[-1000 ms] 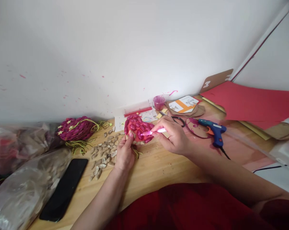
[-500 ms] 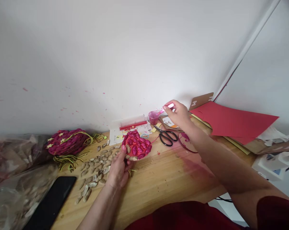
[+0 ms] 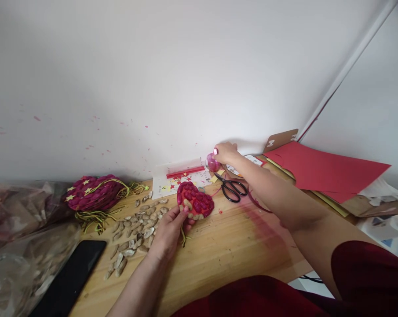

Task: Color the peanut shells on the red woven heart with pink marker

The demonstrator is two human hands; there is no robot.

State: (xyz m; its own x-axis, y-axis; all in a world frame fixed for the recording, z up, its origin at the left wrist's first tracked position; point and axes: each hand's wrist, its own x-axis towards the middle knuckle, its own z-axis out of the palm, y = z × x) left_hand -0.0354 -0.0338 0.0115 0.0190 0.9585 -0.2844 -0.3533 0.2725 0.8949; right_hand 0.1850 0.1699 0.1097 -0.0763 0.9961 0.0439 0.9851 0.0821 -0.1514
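Note:
My left hand (image 3: 172, 224) pinches the lower left edge of a red card piece (image 3: 185, 193) set with peanut shells. Most of its shells are painted magenta; a few near my thumb are still plain tan, and yarn hangs below. Over at the wall, my right hand (image 3: 227, 152) is closed around a paintbrush (image 3: 215, 151), of which only the pale handle end shows. It is at the small clear cup of pink paint (image 3: 213, 163); the brush's bristles are hidden. Loose peanut shells (image 3: 139, 226) lie left of my left hand. Black-handled scissors (image 3: 233, 190) rest to the right.
At left are a finished-looking magenta bundle (image 3: 95, 193) with yellow stars, plastic bags (image 3: 27, 264) and a black phone (image 3: 70, 277). A white sheet (image 3: 159, 187) holds paper stars. Red paper (image 3: 330, 169) lies at right, beside cardboard (image 3: 282, 138).
My right hand has moved left and down to the paint cup, lowering the brush. My left hand has shifted slightly right and tilted the shell-covered piece.

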